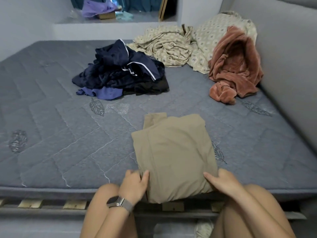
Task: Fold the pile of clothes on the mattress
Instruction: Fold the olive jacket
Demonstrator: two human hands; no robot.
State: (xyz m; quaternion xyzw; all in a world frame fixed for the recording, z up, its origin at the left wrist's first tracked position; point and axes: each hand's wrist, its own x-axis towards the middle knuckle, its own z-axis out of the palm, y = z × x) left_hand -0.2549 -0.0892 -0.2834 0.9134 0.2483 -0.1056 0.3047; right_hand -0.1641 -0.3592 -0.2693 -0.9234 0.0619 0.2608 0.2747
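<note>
A tan garment (173,152) lies partly folded on the grey-blue quilted mattress (60,143), its near end hanging over the front edge. My left hand (135,183), with a watch on the wrist, grips the garment's near left corner. My right hand (223,182) holds its near right edge, fingers spread over the cloth. Farther back, in the middle of the mattress, sits the pile of dark clothes (120,73): navy pieces with white piping, a black one and a purple-blue one.
A crumpled patterned beige sheet (173,43) and a rust-pink fleece blanket (235,66) lie at the back right against the grey wall (283,57). Wooden bed slats (30,203) show below the mattress front. My bare knees flank the garment. A ledge behind holds purple cloth (97,8).
</note>
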